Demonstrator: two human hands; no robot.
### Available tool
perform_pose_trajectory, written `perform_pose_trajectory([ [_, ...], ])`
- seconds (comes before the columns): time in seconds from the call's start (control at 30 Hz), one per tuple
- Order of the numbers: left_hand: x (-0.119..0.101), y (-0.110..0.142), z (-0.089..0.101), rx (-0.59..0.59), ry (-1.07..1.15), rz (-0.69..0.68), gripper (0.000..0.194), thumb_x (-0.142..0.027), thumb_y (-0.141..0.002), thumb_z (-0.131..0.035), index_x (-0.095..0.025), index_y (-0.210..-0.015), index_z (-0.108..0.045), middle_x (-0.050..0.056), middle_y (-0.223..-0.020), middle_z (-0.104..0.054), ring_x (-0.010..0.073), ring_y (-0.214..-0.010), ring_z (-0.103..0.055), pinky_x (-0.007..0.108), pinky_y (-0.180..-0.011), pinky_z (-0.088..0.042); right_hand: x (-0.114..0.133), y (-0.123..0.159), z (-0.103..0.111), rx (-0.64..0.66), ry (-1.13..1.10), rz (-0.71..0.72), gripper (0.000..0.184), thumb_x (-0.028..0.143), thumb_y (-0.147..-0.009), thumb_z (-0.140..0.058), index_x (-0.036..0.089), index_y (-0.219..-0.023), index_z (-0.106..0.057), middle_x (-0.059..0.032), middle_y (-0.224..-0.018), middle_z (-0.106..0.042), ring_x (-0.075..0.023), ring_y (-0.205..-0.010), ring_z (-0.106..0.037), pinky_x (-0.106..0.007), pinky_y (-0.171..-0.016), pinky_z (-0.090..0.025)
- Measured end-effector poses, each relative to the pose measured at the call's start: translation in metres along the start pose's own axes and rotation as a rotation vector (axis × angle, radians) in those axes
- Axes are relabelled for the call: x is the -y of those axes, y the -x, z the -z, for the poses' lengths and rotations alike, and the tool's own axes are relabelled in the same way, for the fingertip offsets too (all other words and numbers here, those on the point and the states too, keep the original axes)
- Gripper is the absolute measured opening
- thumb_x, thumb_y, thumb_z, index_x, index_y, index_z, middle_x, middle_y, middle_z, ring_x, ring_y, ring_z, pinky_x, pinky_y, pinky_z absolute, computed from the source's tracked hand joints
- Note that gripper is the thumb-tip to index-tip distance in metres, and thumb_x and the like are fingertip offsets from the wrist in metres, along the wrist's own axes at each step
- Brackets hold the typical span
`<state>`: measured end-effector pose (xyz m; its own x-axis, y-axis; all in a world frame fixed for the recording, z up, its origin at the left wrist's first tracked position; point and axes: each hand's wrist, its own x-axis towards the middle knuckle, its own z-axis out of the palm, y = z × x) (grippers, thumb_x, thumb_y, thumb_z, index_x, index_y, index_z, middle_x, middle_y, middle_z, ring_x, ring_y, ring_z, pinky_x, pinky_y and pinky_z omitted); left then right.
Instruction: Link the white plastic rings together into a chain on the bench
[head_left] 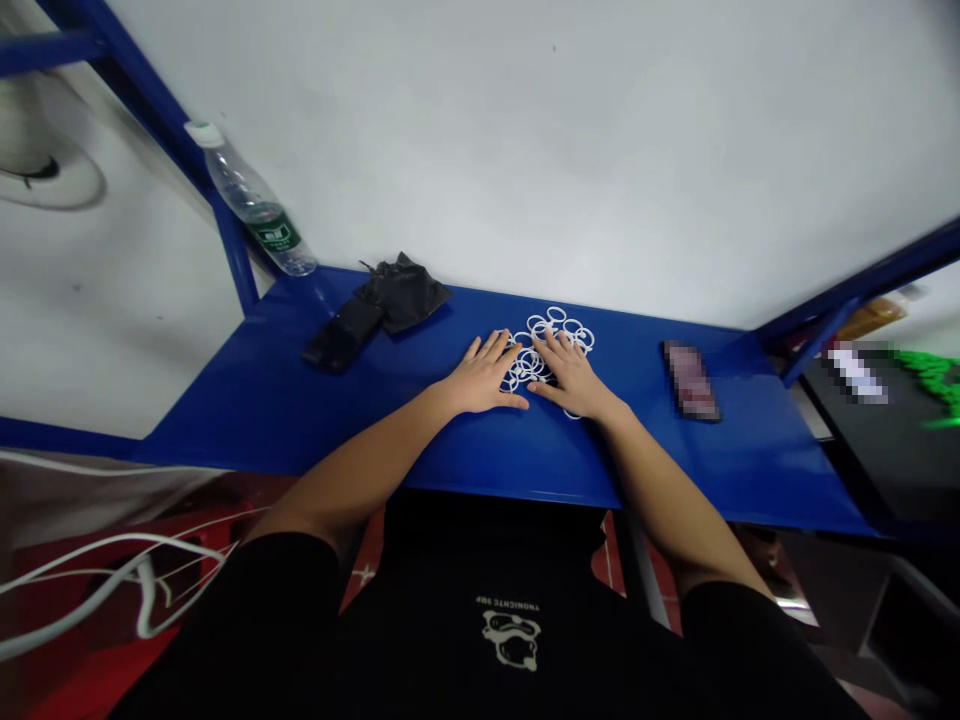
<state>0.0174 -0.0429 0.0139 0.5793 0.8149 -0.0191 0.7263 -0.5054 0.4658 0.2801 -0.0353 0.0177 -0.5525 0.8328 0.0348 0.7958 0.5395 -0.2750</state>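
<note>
A loose pile of several thin white rings [534,362] lies on the blue shelf top [517,450], many of them overlapping. My left hand [486,375] rests on the left side of the pile, palm down with fingers spread. On the right side, my right hand [571,375] lies flat over some rings, its fingers apart and its thumb pointing toward the left hand. Rings show between the two hands and beyond the right fingertips. What lies under the palms is hidden.
Left of the pile are a crumpled black plastic bag [405,292] and a dark flat object [343,335]. A clear bottle [255,205] stands at the back left corner. A phone [691,380] lies to the right. Blue frame posts [232,255] bound the shelf.
</note>
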Motion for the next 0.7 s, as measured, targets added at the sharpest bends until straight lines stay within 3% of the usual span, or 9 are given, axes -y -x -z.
perform_pose_trajectory([
  [0.17, 0.003, -0.002, -0.001, -0.039, -0.024, -0.009, 0.116, -0.083, -0.087, -0.068, -0.021, -0.174, -0.023, 0.02, -0.181, -0.008, 0.0431, -0.169, -0.006, 0.067, -0.135, -0.005, 0.001, 0.0, -0.001, -0.023, -0.029, 0.033, 0.086, 0.068, -0.103, -0.057, 0.03, -0.174, -0.027, -0.0122, -0.182, -0.018, -0.0445, -0.168, -0.013, -0.074, -0.131, -0.019],
  [0.33, 0.007, -0.011, 0.003, -0.072, -0.039, 0.018, 0.109, -0.073, -0.085, -0.079, -0.023, -0.171, -0.034, 0.019, -0.18, -0.02, 0.0424, -0.168, -0.016, 0.068, -0.134, -0.009, 0.0, -0.007, -0.004, -0.15, -0.107, 0.029, 0.066, 0.041, -0.105, -0.06, 0.024, -0.166, -0.045, -0.0157, -0.174, -0.04, -0.0444, -0.163, -0.032, -0.073, -0.127, -0.03],
  [0.5, 0.009, -0.019, 0.008, -0.147, -0.046, 0.066, 0.098, -0.067, -0.086, -0.082, -0.025, -0.166, -0.045, 0.016, -0.178, -0.03, 0.0419, -0.164, -0.028, 0.066, -0.134, -0.013, -0.004, -0.015, -0.004, -0.308, -0.168, 0.026, 0.039, 0.029, -0.1, -0.063, 0.025, -0.138, -0.073, -0.0129, -0.154, -0.066, -0.0404, -0.152, -0.052, -0.069, -0.122, -0.042],
  [0.7, 0.014, -0.017, 0.015, -0.306, -0.093, 0.219, 0.093, -0.071, -0.084, -0.082, -0.024, -0.159, -0.054, 0.018, -0.169, -0.045, 0.0438, -0.156, -0.039, 0.063, -0.13, -0.025, -0.019, -0.018, -0.004, -0.417, -0.206, -0.009, 0.02, 0.026, -0.095, -0.065, 0.023, -0.108, -0.079, -0.012, -0.127, -0.08, -0.0332, -0.126, -0.071, -0.058, -0.111, -0.054],
])
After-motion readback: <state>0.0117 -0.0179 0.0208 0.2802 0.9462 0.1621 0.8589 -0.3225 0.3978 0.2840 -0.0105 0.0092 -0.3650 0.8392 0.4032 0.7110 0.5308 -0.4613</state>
